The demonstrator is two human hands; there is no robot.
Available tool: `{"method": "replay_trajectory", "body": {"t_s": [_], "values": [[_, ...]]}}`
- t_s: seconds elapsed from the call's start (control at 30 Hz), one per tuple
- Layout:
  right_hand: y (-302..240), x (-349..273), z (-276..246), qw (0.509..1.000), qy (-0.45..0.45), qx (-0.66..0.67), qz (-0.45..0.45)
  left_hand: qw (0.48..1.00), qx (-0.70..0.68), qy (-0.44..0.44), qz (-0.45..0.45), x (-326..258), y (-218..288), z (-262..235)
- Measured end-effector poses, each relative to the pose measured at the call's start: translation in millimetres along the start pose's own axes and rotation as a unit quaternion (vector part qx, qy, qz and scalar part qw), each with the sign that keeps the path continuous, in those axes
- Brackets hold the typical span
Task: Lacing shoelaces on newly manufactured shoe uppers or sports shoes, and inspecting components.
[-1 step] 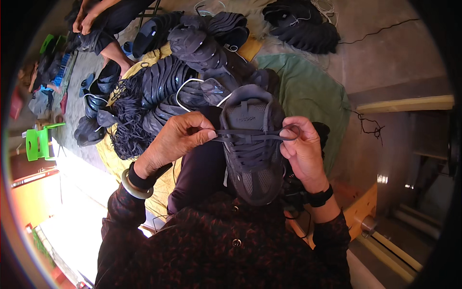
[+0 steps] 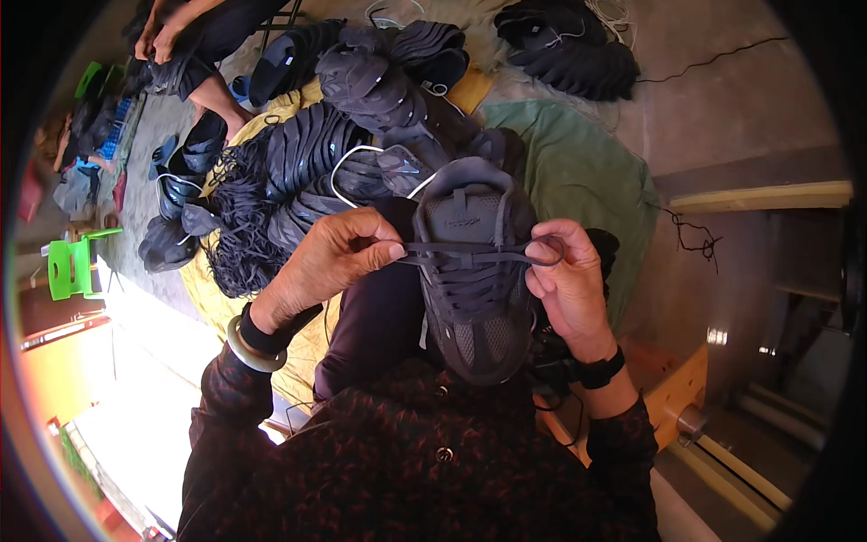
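Observation:
A black shoe upper (image 2: 479, 343) with a mesh toe and crossed laces stands upright in front of me, its toe toward my body. My left hand (image 2: 325, 257) pinches one side of a flat black shoelace (image 2: 420, 247) between thumb and forefinger. On the other side, my right hand (image 2: 571, 280) grips the same lacing, with a small loop curling round its fingertips. The lace is stretched straight across the upper, just below its tongue (image 2: 459, 217). What supports the upper from beneath is hidden.
Stacked black shoe uppers (image 2: 312, 149) and a tangle of black laces (image 2: 242, 230) lie on a yellow cloth (image 2: 208, 282). Right of them spreads a green cloth (image 2: 587, 172). More uppers (image 2: 578, 77) rest farther back. Another person's hands (image 2: 163, 41) appear far left, beyond a green chair (image 2: 70, 271).

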State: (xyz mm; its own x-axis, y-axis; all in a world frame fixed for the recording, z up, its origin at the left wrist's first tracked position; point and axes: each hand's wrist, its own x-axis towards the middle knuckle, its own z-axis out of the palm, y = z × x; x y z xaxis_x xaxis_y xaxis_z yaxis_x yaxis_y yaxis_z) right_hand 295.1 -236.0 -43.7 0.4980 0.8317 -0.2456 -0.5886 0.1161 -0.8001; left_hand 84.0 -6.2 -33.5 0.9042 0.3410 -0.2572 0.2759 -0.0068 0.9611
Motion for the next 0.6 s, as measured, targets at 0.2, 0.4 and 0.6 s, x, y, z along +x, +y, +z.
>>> {"method": "replay_trajectory", "body": {"t_s": [0.2,0.4,0.6], "values": [[3.3,1.0,9.5,0.999,0.026,-0.03,-0.016,1.0,-0.021,0.002,0.018,-13.1,-15.5,-20.3],[5.5,-0.1,17.1,0.983,0.044,-0.17,-0.053,0.991,0.047,0.117,-0.051,-44.1,-37.7,-69.3],[5.3,-0.8,21.7,0.974,0.045,-0.217,-0.05,0.98,0.032,0.187,-0.052,-62.4,-55.7,-95.1]]}}
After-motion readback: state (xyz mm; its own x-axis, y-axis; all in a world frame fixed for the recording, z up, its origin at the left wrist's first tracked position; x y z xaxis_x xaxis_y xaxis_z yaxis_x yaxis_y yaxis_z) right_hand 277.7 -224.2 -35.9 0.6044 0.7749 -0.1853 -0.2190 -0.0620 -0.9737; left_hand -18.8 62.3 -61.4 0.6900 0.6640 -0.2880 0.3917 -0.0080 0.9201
